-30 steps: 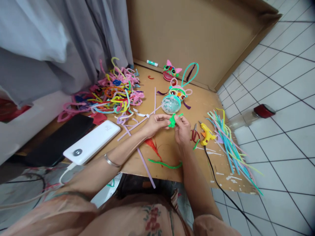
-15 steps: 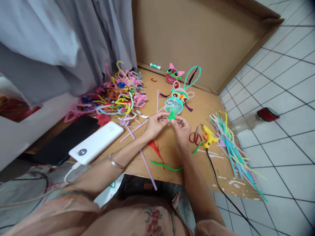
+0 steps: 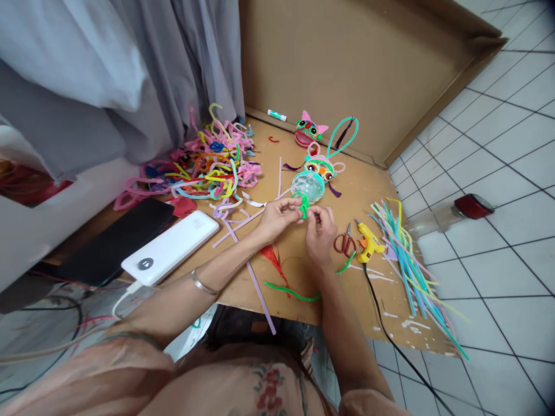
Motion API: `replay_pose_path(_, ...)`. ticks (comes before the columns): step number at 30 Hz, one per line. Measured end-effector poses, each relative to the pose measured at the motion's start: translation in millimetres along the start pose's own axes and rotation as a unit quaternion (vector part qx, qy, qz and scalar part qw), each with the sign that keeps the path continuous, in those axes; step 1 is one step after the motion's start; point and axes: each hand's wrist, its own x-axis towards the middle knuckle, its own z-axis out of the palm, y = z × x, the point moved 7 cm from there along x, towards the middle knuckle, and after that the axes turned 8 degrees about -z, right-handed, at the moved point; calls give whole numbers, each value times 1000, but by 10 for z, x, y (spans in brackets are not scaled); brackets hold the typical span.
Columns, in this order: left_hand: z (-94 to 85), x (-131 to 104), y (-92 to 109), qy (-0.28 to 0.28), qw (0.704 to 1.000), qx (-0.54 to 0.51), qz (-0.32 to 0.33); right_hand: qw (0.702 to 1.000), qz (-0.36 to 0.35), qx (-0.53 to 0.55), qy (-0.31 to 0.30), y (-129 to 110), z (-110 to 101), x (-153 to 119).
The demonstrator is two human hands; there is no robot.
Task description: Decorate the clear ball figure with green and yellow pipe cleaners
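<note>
Between my two hands, in the middle of the view, is a small bent green pipe cleaner piece (image 3: 304,207). My left hand (image 3: 277,221) pinches its left side, thumb against the fingers. From the right, the fingertips of my right hand (image 3: 321,234) close on its lower edge. Just behind it stands a clear round dome with a turquoise fuzzy rim (image 3: 309,186). An animal head with eyes and pink ear loops (image 3: 319,167) touches the dome. Below my hands lie a red tassel (image 3: 274,259) and a long green pipe cleaner (image 3: 292,293).
At right are red-handled scissors (image 3: 344,244), a yellow glue gun (image 3: 369,242) with its cord, and a pipe cleaner bundle (image 3: 405,260). Tangled pipe cleaners (image 3: 208,164) fill the left. A white power bank (image 3: 171,248) lies nearer. A pink-eared head (image 3: 307,130) stands at the back.
My right hand's fingers have curled in and shifted their grip on the green piece, which has turned slightly. My left hand keeps its hold. The view has shifted a little.
</note>
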Motion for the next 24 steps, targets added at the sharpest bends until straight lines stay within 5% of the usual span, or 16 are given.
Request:
replay_pose_path(8, -40, 40, -55, 3, 999, -41, -21, 992, 70, 107, -21, 97, 56, 2)
replay_pose_path(19, 1, -18, 92, 16, 999, 18, 36, 998, -58, -16, -34, -118, 76, 26)
replay_pose_path(24, 25, -44, 130, 22, 998, 39, 51, 999, -40, -20, -13, -96, 48, 6)
